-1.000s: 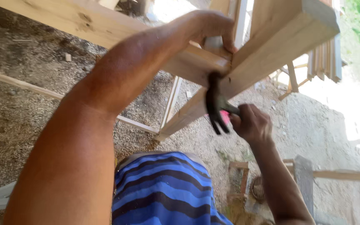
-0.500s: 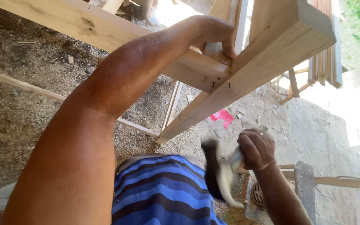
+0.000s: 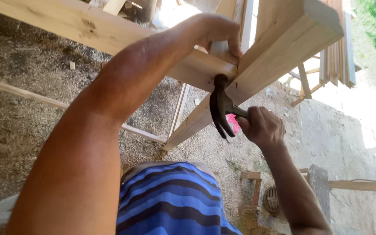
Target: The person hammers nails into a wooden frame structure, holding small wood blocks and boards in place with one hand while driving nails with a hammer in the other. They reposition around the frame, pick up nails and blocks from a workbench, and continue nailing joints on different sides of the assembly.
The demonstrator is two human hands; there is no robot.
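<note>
Gripping the claw hammer (image 3: 221,105) in my right hand (image 3: 261,126), I am holding its dark head upright against the joint where two timbers meet. The head's long axis is running from 12 to 6 o'clock, striking face up against the wood, curved claws pointing down toward 6. My fingers (image 3: 257,114) are wrapped tight around the handle, which is hidden inside my fist. My left hand (image 3: 216,32) is sitting at 12 o'clock from the hammer, fingers curled over the horizontal beam (image 3: 66,26) where it is butting against the slanted beam (image 3: 283,39). A pink scrap (image 3: 234,124) is partly hidden behind the claws. The gravel ground (image 3: 18,117) is lying far below.
</note>
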